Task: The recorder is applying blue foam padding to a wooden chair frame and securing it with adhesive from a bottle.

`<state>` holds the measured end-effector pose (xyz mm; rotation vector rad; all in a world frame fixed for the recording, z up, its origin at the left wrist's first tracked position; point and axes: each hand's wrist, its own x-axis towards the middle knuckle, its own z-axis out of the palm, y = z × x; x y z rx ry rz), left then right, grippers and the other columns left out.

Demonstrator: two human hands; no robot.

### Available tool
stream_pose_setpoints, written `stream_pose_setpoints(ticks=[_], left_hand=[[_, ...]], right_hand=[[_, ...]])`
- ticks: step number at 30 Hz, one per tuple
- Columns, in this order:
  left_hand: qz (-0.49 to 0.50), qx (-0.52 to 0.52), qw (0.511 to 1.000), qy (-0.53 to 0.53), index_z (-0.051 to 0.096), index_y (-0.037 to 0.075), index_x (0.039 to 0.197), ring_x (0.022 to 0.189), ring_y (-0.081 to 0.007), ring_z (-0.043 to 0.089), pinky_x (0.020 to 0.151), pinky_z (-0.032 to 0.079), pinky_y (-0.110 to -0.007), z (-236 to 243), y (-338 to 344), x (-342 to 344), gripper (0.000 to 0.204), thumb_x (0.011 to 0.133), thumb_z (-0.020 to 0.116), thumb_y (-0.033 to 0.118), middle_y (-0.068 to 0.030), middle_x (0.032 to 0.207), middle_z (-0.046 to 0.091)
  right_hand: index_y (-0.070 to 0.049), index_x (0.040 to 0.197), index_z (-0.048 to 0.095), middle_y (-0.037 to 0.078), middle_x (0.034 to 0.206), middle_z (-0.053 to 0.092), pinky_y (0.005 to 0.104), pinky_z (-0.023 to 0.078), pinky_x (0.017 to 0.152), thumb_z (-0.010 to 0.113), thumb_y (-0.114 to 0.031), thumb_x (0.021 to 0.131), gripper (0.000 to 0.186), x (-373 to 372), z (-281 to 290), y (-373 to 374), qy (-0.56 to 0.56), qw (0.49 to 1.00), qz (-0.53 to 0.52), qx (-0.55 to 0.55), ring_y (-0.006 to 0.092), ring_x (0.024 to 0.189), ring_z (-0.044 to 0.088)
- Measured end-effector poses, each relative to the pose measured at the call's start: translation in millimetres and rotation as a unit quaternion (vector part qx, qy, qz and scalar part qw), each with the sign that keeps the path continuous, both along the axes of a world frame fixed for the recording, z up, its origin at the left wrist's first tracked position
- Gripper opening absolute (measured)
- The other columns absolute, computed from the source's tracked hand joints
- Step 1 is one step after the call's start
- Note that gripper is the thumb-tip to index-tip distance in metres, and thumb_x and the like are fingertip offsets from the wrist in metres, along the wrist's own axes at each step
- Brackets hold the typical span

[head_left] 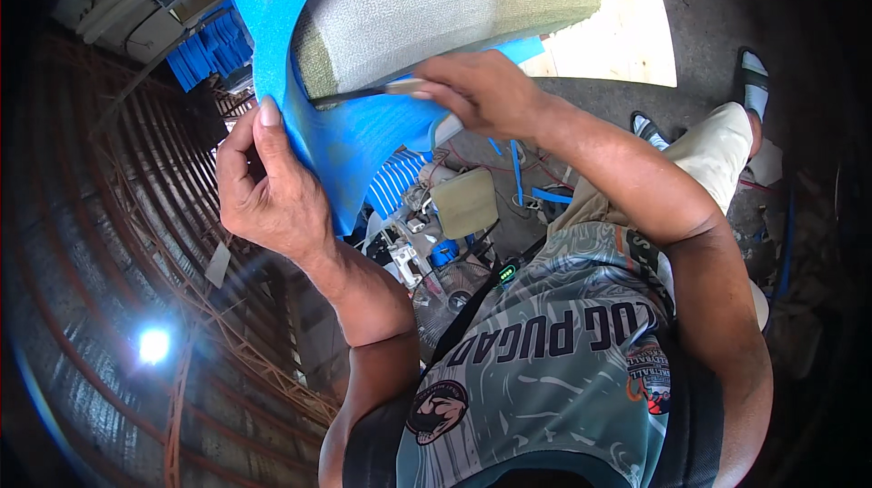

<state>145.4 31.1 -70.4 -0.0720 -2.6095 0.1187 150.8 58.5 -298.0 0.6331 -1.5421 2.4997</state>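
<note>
A blue foam-like sheet [359, 138] lies against a piece covered in white and olive looped fabric [400, 11]. It curves up around that piece's left side and hangs loose below it. My left hand [277, 184] pinches the sheet's left edge between thumb and fingers. In my right hand [486, 88] is a knife [404, 86] with a pale handle. Its dark blade points left and lies along the line where the blue sheet meets the fabric. The right hand is slightly blurred, and the blade's tip is hard to make out.
Under the covered piece lies a pale wooden board [627, 43] with a curved edge. Blue strips [211, 48] hang in a bunch at the far left. Below are a tan cushion-like square [463, 204], a fan [459, 297], cables and scraps on the floor.
</note>
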Motion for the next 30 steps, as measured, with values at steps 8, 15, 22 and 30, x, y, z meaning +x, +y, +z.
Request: stream_pose_setpoints(ticks=[8,15,22,30], left_hand=[[0.023,-0.021,0.999,-0.020,0.069,-0.001,0.095,0.082,-0.0265,0.066,0.079,0.051,-0.035,29,-5,20,0.015,0.084,0.070,0.007,-0.0141,0.090,0.070],[0.113,0.158,0.973,-0.124,0.051,-0.001,0.131,0.117,-0.0402,0.055,0.098,0.045,-0.045,9,-11,75,0.071,0.070,0.083,0.019,-0.0230,0.131,0.054],[-0.054,0.376,0.925,0.020,0.050,-0.005,0.130,0.125,-0.0372,0.052,0.103,0.042,-0.044,-19,-54,114,0.074,0.071,0.084,0.024,-0.0255,0.134,0.052],[-0.150,0.477,0.863,0.074,0.056,0.005,0.129,0.125,-0.0350,0.052,0.102,0.044,-0.043,-62,-92,83,0.071,0.066,0.085,0.020,-0.0187,0.133,0.056]], right_hand=[[-0.008,0.104,0.059,0.017,0.090,0.065,0.0497,0.050,0.069,0.054,-0.024,0.094,0.019,-12,16,25,-0.007,0.988,0.030,0.152,0.0408,0.083,0.062],[-0.003,0.101,0.061,0.020,0.092,0.064,0.0449,0.050,0.073,0.058,-0.010,0.091,0.013,-25,15,42,0.052,0.968,0.100,0.224,0.0393,0.085,0.062],[-0.004,0.104,0.064,0.016,0.079,0.063,0.0323,0.047,0.058,0.059,-0.017,0.096,0.016,-39,42,44,0.011,0.952,0.185,0.243,0.0217,0.061,0.056],[-0.003,0.108,0.063,0.007,0.073,0.064,0.0292,0.050,0.060,0.060,-0.019,0.097,0.020,-32,29,61,-0.040,0.912,0.237,0.332,0.0137,0.063,0.061]])
